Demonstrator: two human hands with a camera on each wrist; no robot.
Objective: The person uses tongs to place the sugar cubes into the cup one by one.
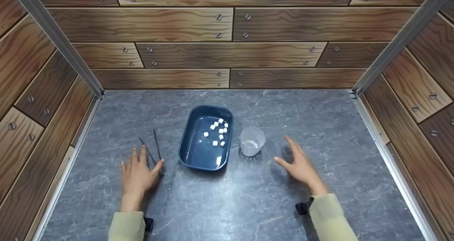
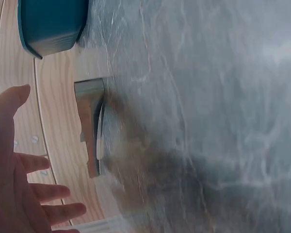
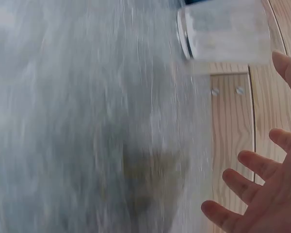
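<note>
My left hand [image 1: 137, 173] is spread open close beside a pair of dark tweezers [image 1: 157, 146], overlapping them in the head view. In the left wrist view the tweezers [image 2: 89, 126] lie on the table, apart from my fingers [image 2: 56, 192]. To their right stands a dark blue rectangular tray [image 1: 193, 156] holding several small white cubes [image 1: 221, 131]. A clear plastic cup [image 1: 252, 140] stands upright just right of the tray. My right hand [image 1: 299, 164] is open to the right of the cup, thumb and fingers apart, holding nothing. The cup [image 3: 228, 31] also shows in the right wrist view.
The grey marbled tabletop [image 1: 227, 205] is bounded by wood-patterned panels at the back [image 1: 227, 55], left and right. Metal strips [image 1: 397, 163] run along the side edges.
</note>
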